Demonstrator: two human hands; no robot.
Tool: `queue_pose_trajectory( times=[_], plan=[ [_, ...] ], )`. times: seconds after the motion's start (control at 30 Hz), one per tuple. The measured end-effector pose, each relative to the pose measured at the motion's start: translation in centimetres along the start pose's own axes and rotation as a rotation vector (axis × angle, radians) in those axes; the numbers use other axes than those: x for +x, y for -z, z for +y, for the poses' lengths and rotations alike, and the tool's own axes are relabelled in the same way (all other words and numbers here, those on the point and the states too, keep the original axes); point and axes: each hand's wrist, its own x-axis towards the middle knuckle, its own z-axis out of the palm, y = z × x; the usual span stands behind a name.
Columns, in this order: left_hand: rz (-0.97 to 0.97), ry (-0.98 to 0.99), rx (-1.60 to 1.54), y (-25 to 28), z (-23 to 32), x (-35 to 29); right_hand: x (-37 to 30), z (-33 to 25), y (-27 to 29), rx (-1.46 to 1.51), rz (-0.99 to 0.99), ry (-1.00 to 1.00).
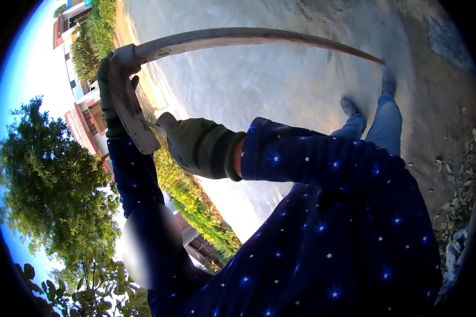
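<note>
A hoe (269,35) with a long, bowed wooden handle reaches from the upper left across to the right. Its worn metal blade (136,122) hangs down from the head end. My left hand (104,98), in a dark green glove, is closed around the head and back of the blade. Beside the blade's lower end is my right hand (195,145), in a green glove with dark bands, closed in a fist. A thin, pale piece shows between that fist and the blade; its kind cannot be made out. Both sleeves are navy with stars.
Pale concrete ground (280,84) spreads below, with my two shoes (349,106) at the right. Dry leaves (452,185) lie on soil along the right edge. A leafy tree (50,179), hedges (182,193) and houses (84,90) stand on the left.
</note>
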Motion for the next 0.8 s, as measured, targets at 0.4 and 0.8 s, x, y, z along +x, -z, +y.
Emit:
queue_pose_trajectory(
  times=[0.4,0.8],
  plan=[
    [-0.117,-0.136,0.009,-7.4,5.7,-2.1,9.1,3.4,1.6,-0.023,0.550,0.282],
    [-0.108,-0.208,0.368,-6.5,5.7,-0.1,3.8,-2.3,5.7,0.007,0.118,-0.017]
  ],
)
